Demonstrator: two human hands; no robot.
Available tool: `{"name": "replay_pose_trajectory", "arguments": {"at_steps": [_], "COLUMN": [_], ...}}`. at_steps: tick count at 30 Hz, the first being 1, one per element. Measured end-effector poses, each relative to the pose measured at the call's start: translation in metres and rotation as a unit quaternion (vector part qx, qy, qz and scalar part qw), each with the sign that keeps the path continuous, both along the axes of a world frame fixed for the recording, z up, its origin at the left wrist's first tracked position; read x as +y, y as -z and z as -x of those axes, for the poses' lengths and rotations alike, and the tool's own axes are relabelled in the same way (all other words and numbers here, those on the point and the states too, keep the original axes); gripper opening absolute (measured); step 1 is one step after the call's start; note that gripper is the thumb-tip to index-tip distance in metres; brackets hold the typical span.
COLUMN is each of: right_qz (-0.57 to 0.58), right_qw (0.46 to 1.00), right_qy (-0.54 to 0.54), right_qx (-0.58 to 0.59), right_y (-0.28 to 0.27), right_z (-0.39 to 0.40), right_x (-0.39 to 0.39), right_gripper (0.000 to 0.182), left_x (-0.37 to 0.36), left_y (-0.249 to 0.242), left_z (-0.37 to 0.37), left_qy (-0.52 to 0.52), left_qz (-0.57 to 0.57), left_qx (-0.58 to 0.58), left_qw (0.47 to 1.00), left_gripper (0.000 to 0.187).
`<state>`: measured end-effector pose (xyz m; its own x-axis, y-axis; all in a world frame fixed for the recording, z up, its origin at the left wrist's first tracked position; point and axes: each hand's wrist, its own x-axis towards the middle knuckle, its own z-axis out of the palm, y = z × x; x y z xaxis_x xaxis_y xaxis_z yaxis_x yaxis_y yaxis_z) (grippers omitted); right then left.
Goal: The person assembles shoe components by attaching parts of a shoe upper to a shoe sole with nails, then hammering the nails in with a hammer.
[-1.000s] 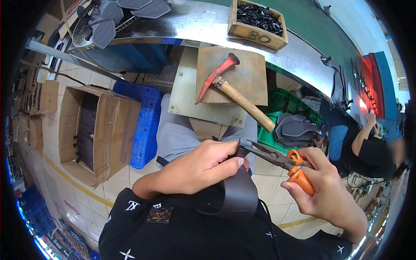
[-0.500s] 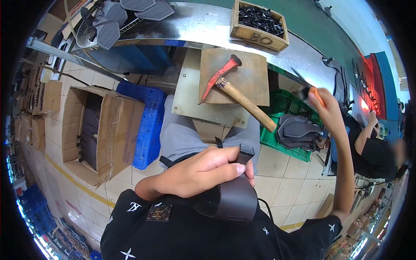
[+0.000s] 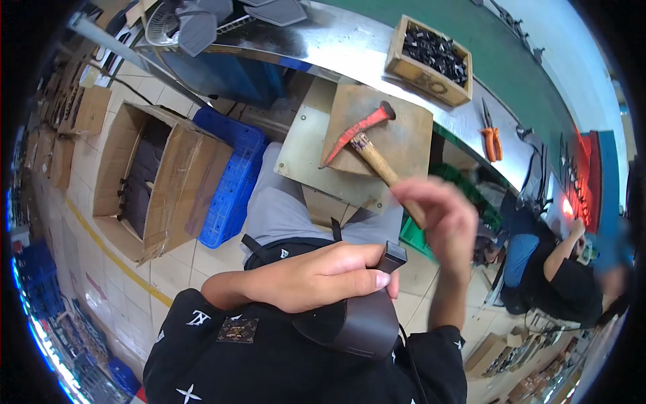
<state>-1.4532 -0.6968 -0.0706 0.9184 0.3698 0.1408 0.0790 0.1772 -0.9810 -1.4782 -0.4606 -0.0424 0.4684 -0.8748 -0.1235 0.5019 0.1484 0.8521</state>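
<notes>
In front of my chest, my left hand point(image 3: 330, 275) is closed round a dark brown, smooth, curved band point(image 3: 369, 323). A black squared end piece point(image 3: 396, 253) sticks up past my thumb. My right hand point(image 3: 441, 215), slightly blurred, is over the lower handle of a hammer point(image 3: 377, 158), fingers loosely stretched toward it and overlapping the wood. The hammer has a red pointed head and lies across a flat brown block point(image 3: 410, 124) on a pale metal stand point(image 3: 296, 145). Orange-handled long-nose pliers point(image 3: 492, 138) lie on the metal bench at the right.
A wooden box point(image 3: 431, 82) of small black parts stands on the metal bench point(image 3: 336, 40). To my left are a blue crate point(image 3: 232, 192) and an open cardboard box point(image 3: 175, 195). A green crate point(image 3: 417, 239) sits low at my right. Another person point(image 3: 565, 276) works farther right.
My right hand has put the pliers down on the bench and moved down and left to the hammer handle. My left hand keeps its hold. The view has turned slightly.
</notes>
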Motion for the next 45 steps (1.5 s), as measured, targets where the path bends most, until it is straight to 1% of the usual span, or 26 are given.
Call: {"name": "replay_pose_trajectory", "arguments": {"at_steps": [1,2,3,4,5,7,8,10,13,17,18,20,23,26,29,32,35,36,37,39,42,45], "right_qz": [-0.026,-0.08,-0.16,-0.188,-0.214,-0.263,-0.278,-0.3,-0.307,-0.319,-0.321,-0.322,-0.327,-0.325,-0.322,-0.32,-0.29,-0.277,-0.264,-0.226,-0.229,-0.2], "right_qw": [0.998,0.992,0.983,0.98,0.975,0.962,0.957,0.949,0.943,0.938,0.937,0.935,0.933,0.934,0.935,0.936,0.947,0.952,0.957,0.966,0.97,0.979], "right_qy": [-0.06,-0.084,-0.052,-0.047,-0.042,-0.046,-0.056,-0.085,-0.105,-0.088,-0.084,-0.089,-0.097,-0.11,-0.115,-0.09,-0.051,-0.052,-0.052,-0.018,-0.014,0.026], "right_qx": [0.022,0.057,0.073,0.053,0.033,0.057,0.059,0.056,0.067,0.105,0.112,0.115,0.113,0.097,0.094,0.114,0.131,0.12,0.108,0.125,0.076,-0.009], "right_y": [0.002,-0.004,-0.002,0.005,0.011,0.012,0.013,0.019,0.02,0.014,0.013,0.013,0.014,0.017,0.019,0.015,0.008,0.009,0.01,0.003,0.013,0.012], "right_z": [0.019,0.033,0.041,0.046,0.049,0.053,0.052,0.048,0.045,0.047,0.047,0.046,0.045,0.044,0.044,0.047,0.049,0.047,0.045,0.046,0.041,0.041], "right_x": [0.012,0.022,0.037,0.041,0.044,0.049,0.049,0.047,0.044,0.048,0.048,0.048,0.047,0.044,0.042,0.045,0.051,0.051,0.05,0.052,0.046,0.041], "right_gripper": [0.065,0.062,0.057,0.055,0.054,0.053,0.053,0.052,0.052,0.049,0.049,0.049,0.048,0.047,0.045,0.046,0.048,0.05,0.052,0.057,0.049,0.038], "left_x": [-0.002,-0.003,-0.004,-0.005,-0.007,-0.01,-0.01,-0.012,-0.012,-0.01,-0.009,-0.006,-0.009,-0.009,-0.009,-0.008,-0.009,-0.008,-0.007,-0.006,-0.007,-0.01], "left_y": [0.001,-0.003,-0.01,-0.012,-0.007,0.003,-0.003,0.002,0.011,0.018,0.016,0.009,0.012,0.014,0.013,0.014,-0.006,-0.013,-0.01,-0.001,-0.008,-0.007], "left_z": [-0.002,-0.002,-0.003,-0.003,0.0,0.006,0.005,0.008,0.014,0.021,0.02,0.017,0.017,0.017,0.017,0.02,0.015,0.013,0.013,0.014,0.012,0.011], "left_qy": [0.015,0.031,0.047,0.062,0.062,0.055,0.063,0.072,0.065,0.048,0.052,0.06,0.059,0.079,0.09,0.06,0.016,0.019,0.033,0.062,0.052,0.032], "left_qz": [-0.003,-0.008,-0.014,-0.02,-0.007,0.022,0.027,0.047,0.062,0.078,0.066,0.039,0.065,0.055,0.051,0.062,0.045,0.035,0.029,0.017,0.018,0.018], "left_qx": [-0.01,0.003,0.017,0.029,0.01,-0.032,0.04,0.053,0.037,0.024,0.025,0.029,0.026,0.017,0.039,0.051,0.185,0.225,0.206,0.168,0.174,0.133], "left_qw": [1.0,0.999,0.999,0.997,0.998,0.998,0.997,0.995,0.995,0.995,0.996,0.997,0.996,0.995,0.994,0.995,0.982,0.974,0.978,0.984,0.983,0.99], "left_gripper": [0.034,0.033,0.033,0.033,0.032,0.032,0.03,0.03,0.029,0.028,0.028,0.028,0.029,0.03,0.03,0.03,0.03,0.032,0.033,0.035,0.036,0.035]}}
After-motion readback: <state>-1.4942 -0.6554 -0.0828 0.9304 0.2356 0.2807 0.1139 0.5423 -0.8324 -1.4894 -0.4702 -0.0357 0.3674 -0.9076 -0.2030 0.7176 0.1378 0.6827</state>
